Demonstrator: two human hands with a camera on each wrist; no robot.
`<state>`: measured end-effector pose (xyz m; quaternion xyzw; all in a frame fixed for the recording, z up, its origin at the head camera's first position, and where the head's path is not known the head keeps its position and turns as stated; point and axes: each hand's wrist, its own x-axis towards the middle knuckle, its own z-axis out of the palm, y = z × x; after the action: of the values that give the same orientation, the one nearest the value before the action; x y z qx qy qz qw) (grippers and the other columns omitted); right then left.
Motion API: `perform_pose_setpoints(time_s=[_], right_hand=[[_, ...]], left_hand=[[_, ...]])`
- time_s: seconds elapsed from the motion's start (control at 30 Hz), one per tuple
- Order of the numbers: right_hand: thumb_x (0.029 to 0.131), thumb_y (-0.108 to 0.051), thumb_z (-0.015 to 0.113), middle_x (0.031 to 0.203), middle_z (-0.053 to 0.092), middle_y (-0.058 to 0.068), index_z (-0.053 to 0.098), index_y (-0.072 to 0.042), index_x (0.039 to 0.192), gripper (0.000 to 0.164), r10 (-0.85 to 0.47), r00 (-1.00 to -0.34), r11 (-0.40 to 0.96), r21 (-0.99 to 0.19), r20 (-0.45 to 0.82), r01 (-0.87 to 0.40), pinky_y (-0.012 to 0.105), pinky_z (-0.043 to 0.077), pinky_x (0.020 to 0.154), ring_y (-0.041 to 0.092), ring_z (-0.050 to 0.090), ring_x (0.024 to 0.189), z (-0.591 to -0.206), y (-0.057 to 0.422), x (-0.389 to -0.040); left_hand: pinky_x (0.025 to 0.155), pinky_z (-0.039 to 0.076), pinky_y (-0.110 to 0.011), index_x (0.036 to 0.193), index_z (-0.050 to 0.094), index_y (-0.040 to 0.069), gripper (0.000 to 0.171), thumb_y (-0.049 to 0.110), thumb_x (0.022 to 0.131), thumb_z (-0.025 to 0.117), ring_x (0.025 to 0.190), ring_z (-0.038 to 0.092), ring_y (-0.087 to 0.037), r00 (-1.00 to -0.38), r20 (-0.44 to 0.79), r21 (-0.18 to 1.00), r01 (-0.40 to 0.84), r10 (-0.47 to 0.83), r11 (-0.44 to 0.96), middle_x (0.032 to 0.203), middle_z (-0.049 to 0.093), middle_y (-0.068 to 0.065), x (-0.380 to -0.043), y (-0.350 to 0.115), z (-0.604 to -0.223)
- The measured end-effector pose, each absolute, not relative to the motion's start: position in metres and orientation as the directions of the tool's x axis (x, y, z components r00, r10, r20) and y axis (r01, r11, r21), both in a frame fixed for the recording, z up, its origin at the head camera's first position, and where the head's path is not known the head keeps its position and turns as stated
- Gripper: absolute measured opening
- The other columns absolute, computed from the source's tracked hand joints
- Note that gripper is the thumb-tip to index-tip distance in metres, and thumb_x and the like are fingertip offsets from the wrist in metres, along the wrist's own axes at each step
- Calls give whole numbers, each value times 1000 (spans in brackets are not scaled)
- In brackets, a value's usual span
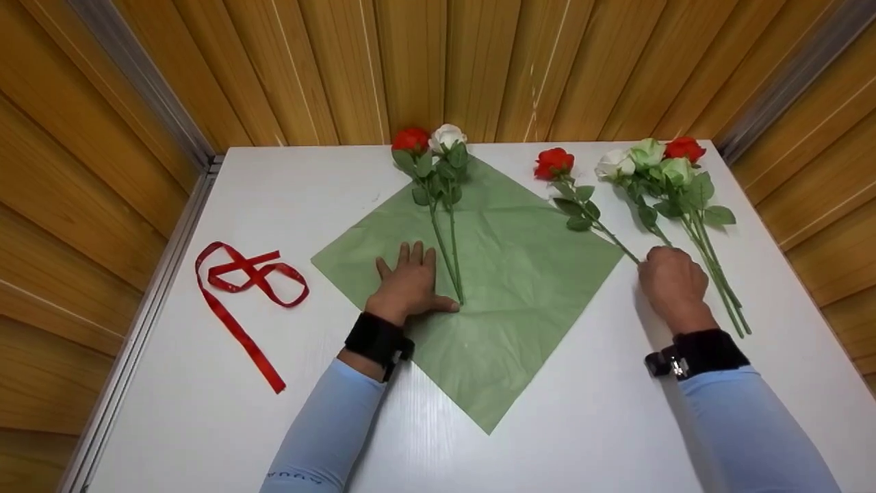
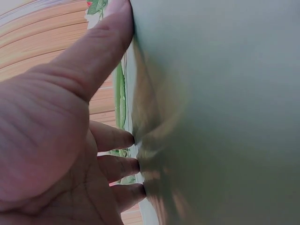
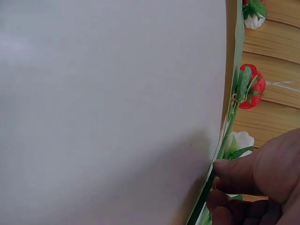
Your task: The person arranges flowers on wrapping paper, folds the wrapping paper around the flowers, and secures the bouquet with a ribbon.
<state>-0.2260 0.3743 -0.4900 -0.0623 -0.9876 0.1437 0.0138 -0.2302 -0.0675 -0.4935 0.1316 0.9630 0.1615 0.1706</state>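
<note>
My left hand [image 1: 408, 289] lies with spread, straight fingers on a green sheet of wrapping paper [image 1: 520, 329], its thumb across the lower stem ends of two roses. Those two, a red rose [image 1: 410, 140] and a white rose [image 1: 447, 137], lie side by side on the sheet, their heads at its far corner. On the right, my right hand [image 1: 674, 282] pinches the stem of another red rose [image 1: 554, 164] between thumb and fingers. That rose slants up and left, its leaves overlapping the paper's right edge. In the right wrist view its red head [image 3: 253, 86] shows beyond the thumb.
Several white, pale green and red roses [image 1: 677, 171] lie at the far right, their stems running past my right hand. A looped red ribbon [image 1: 250, 274] lies on the left of the white table [image 1: 185, 424]. Wood-patterned panels [image 1: 410, 68] stand behind and at both sides.
</note>
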Motion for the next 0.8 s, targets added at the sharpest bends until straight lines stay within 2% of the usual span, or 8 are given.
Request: perform_pose_setpoints(time_s=[0.13, 0.3, 0.4, 0.57, 0.7, 0.8], right_hand=[[100, -13, 54, 94, 71, 30, 72, 1, 93, 23, 118, -993, 952, -284, 3, 112, 47, 45, 53, 52, 66, 77, -491, 376, -228], [96, -7, 52, 87, 71, 31, 71, 1, 85, 23, 92, -995, 957, -280, 47, 76, 53, 47, 52, 54, 66, 73, -492, 372, -231], [95, -4, 51, 83, 69, 32, 67, 3, 80, 23, 72, -992, 961, -273, 108, 40, 60, 48, 54, 57, 64, 72, -492, 369, -232], [98, -6, 53, 83, 69, 32, 68, 7, 84, 24, 59, -971, 952, -306, 232, -15, 67, 49, 67, 58, 65, 78, -487, 354, -233], [101, -11, 55, 92, 73, 30, 74, 8, 97, 27, 106, -967, 900, -437, 233, -6, 62, 51, 78, 52, 68, 86, -472, 324, -234], [102, -15, 59, 95, 76, 25, 76, 6, 104, 28, 141, -968, 837, -547, 206, 5, 50, 52, 79, 44, 70, 86, -465, 293, -237]], left_hand=[[119, 7, -81, 168, 21, 5, 119, 66, 85, 79, 164, 4, -42, -907, -280, 357, 206, 315, 911, 175, 12, -22, -230, -67, -494], [120, 7, -80, 169, 19, 5, 119, 68, 85, 78, 164, 3, -41, -902, -299, 349, 200, 311, 915, 176, 11, -21, -231, -68, -493], [120, 7, -80, 169, 19, 6, 120, 69, 85, 77, 164, 3, -41, -898, -309, 344, 200, 312, 917, 176, 11, -20, -232, -68, -492], [119, 6, -81, 169, 20, 7, 118, 67, 86, 78, 164, 4, -42, -896, -296, 364, 214, 331, 907, 176, 13, -19, -235, -73, -490], [118, 7, -82, 169, 21, 7, 118, 65, 85, 80, 163, 2, -43, -902, -272, 376, 221, 335, 900, 176, 12, -19, -237, -77, -490], [118, 6, -82, 169, 20, 8, 119, 64, 84, 81, 163, 0, -43, -901, -273, 379, 222, 338, 898, 176, 10, -19, -238, -77, -490]])
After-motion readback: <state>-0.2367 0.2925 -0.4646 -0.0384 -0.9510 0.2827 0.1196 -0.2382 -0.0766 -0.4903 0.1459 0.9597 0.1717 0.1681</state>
